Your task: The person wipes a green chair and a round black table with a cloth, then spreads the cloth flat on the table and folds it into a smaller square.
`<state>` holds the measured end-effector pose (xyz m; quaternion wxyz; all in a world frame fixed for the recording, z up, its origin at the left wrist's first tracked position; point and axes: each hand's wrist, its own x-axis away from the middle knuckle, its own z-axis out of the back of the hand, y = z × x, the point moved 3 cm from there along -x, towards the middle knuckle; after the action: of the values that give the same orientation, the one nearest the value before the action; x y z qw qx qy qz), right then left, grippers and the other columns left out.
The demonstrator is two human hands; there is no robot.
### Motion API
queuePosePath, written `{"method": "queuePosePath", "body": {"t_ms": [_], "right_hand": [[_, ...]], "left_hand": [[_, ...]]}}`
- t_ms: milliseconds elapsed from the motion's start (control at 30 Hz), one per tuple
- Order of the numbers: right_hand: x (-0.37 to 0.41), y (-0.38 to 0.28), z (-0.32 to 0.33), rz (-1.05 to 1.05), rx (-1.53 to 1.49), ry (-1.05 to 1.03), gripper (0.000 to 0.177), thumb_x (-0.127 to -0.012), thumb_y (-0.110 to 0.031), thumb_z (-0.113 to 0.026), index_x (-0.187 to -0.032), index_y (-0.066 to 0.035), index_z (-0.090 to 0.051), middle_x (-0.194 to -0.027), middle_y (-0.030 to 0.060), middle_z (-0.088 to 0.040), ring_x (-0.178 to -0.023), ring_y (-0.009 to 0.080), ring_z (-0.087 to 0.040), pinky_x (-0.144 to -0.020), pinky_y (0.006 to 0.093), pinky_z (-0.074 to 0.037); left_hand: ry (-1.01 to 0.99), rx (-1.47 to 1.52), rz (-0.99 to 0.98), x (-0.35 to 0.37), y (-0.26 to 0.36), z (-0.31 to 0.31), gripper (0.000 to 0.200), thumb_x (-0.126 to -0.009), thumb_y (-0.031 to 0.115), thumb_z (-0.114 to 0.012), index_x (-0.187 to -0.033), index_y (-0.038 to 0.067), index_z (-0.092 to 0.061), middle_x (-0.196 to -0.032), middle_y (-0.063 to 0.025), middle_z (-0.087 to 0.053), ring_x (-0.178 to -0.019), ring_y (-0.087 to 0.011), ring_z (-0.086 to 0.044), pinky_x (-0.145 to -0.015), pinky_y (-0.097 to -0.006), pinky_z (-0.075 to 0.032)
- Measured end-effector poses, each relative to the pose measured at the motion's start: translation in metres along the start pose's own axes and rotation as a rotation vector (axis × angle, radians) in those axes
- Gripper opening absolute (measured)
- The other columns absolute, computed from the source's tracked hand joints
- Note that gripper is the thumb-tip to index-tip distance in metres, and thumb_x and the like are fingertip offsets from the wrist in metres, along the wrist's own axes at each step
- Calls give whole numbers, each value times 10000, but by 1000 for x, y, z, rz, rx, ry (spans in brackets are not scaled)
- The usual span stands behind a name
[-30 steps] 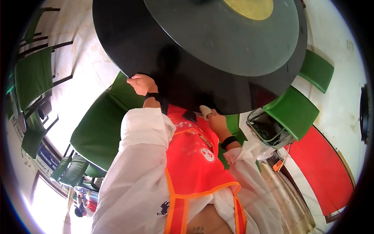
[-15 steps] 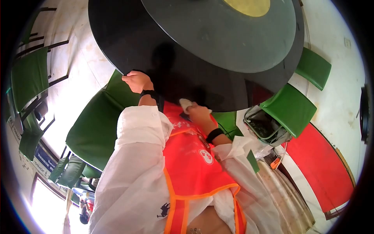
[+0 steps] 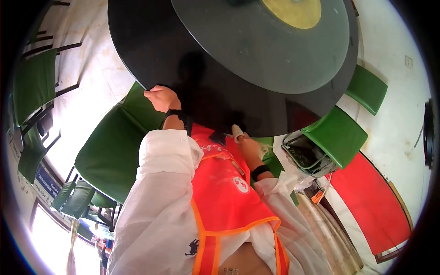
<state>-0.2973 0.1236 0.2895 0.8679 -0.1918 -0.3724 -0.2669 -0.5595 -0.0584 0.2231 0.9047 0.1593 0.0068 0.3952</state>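
Observation:
A large round black table (image 3: 151, 50) with a grey glass turntable (image 3: 275, 55) on top fills the upper middle. My left hand (image 3: 162, 98) grips the table's edge at the left, its fingers wrapped round the rim. Near the front edge, my right hand (image 3: 247, 146) is closed on a pale cloth (image 3: 237, 133), which touches the rim and also hangs out on the hand's right side. A yellow disc (image 3: 295, 11) shows at the turntable's centre. Both wrists wear black bands.
Green chairs stand left (image 3: 110, 151) and right (image 3: 337, 137) of the table, with more along the far left. A grey bag (image 3: 305, 156) sits under the right chair. A red panel (image 3: 371, 201) lies at the lower right.
My right hand has moved slightly right and down along the edge with the cloth. My left hand stays on the rim. The view has shifted a little.

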Motion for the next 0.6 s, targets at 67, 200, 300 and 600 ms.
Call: {"method": "queuePosePath", "body": {"t_ms": [67,200,300,600], "right_hand": [[-3,-11,-3,185,34,81,125,-713,-125,-554,-813,-62,-597,-933,122,-574,-702,315,-616,-577,422,-494],[-27,-29,-11,353,76,118,95,-718,-125,-552,-774,-65,-602,-892,121,-568,-674,292,-617,-548,395,-494],[-26,-41,-10,421,75,170,90,-716,-133,-558,-743,-65,-611,-863,117,-565,-645,277,-617,-532,385,-492],[-8,52,-15,132,208,181,119,-724,-138,-557,-814,-91,-618,-885,105,-565,-670,310,-618,-550,426,-492]], "left_hand": [[4,-1,3,-1,-1,-3,297,-868,198,-331,-1017,-28,-452,-901,-217,-589,-743,-410,-580,-629,-477,-481],[-5,12,9,-1,0,-1,296,-869,196,-328,-1016,-29,-451,-904,-223,-587,-750,-413,-580,-633,-479,-482],[-35,11,17,-1,1,1,298,-867,195,-328,-1019,-29,-451,-906,-225,-588,-758,-414,-580,-638,-479,-483],[-7,81,23,1,4,6,254,-863,189,-343,-958,-22,-449,-894,-226,-582,-746,-420,-575,-632,-476,-484]]}}
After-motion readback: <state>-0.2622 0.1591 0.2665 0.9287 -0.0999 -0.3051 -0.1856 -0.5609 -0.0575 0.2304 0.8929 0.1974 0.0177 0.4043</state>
